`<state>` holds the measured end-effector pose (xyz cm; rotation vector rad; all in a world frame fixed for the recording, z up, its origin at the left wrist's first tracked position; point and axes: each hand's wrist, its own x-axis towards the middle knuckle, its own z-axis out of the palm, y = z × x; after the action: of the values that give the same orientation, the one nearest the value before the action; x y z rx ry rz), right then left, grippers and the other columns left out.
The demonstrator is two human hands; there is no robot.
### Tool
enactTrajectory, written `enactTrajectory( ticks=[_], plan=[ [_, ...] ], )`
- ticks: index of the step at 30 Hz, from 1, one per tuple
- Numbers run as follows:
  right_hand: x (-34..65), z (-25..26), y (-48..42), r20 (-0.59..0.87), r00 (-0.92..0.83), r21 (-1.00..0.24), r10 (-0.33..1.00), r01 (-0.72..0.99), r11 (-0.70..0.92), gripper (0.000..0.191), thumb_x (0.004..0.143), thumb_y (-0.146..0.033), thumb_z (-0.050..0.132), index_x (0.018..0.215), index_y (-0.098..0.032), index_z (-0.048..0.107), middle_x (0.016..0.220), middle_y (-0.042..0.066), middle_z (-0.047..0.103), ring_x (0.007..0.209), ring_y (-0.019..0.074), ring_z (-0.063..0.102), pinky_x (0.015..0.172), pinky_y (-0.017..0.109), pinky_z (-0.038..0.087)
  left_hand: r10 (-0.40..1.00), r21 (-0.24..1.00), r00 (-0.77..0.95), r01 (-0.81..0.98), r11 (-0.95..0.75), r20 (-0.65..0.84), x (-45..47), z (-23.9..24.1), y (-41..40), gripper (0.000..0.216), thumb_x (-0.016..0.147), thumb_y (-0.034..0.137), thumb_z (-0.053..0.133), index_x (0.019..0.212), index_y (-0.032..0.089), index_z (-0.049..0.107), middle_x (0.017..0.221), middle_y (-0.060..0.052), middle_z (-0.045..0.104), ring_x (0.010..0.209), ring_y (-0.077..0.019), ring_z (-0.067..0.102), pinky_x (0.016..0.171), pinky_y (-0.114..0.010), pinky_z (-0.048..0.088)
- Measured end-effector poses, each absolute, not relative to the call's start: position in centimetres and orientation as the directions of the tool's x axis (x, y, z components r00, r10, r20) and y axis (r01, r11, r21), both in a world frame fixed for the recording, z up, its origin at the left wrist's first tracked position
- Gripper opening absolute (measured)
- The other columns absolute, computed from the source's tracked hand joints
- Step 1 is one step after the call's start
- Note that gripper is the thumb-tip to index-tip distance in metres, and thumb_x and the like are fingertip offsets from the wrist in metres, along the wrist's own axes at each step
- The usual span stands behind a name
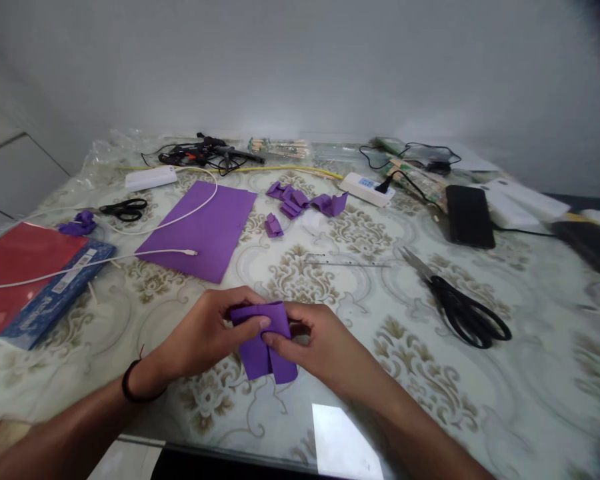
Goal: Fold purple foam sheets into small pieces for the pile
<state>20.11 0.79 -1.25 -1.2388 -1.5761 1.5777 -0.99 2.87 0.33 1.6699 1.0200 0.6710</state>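
A folded piece of purple paper (263, 353) is held above the near middle of the table, its two flaps meeting along a centre line. My left hand (215, 330) grips it from the left, thumb flat on the front. From the right, my right hand (313, 337) pinches it too, and the two thumbs nearly touch. The fingers behind the paper are partly hidden. Beyond my hands lie several folded purple paper pieces (300, 202) and one small folded piece (273, 225). A flat stack of purple sheets (207, 223) rests to the left.
Large black-handled scissors (460, 303) lie to the right, near a black phone (469, 217). Smaller scissors (125, 209) and a red-and-blue paper pack (45, 273) are at the left. A white cable (145, 255) crosses the purple sheets. A power strip (366, 189) sits at the back.
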Motion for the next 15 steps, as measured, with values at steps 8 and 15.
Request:
enactTrajectory(
  ticks=[8, 15],
  plan=[
    [20.9, -1.3, 1.3, -0.1, -0.226, -0.995, 0.969, 0.049, -0.091, 0.028, 0.091, -0.03, 0.075, 0.117, -0.026, 0.067, 0.083, -0.002, 0.067, 0.075, 0.0167, 0.066, 0.067, 0.027, 0.052, 0.973, 0.996, 0.228, 0.086, 0.016, -0.035, -0.7, -0.4, 3.2, 0.02, 0.088, 0.029, 0.078, 0.081, 0.018, 0.062, 0.067, 0.006, 0.057, 0.058, -0.0082, 0.051, 0.053, -0.019, 0.041],
    [21.6, -1.3, 1.4, -0.031, -0.279, -0.996, 0.96, 0.089, -0.006, 0.025, 0.09, -0.027, 0.078, 0.115, -0.03, 0.077, 0.098, 0.0, 0.074, 0.082, 0.0165, 0.067, 0.07, 0.027, 0.052, 0.926, 0.995, 0.367, 0.077, 0.069, -0.093, -0.8, -0.4, 2.9, 0.041, 0.087, 0.024, 0.08, 0.125, 0.025, 0.064, 0.078, 0.004, 0.065, 0.064, -0.0112, 0.058, 0.056, -0.02, 0.047]
  ],
)
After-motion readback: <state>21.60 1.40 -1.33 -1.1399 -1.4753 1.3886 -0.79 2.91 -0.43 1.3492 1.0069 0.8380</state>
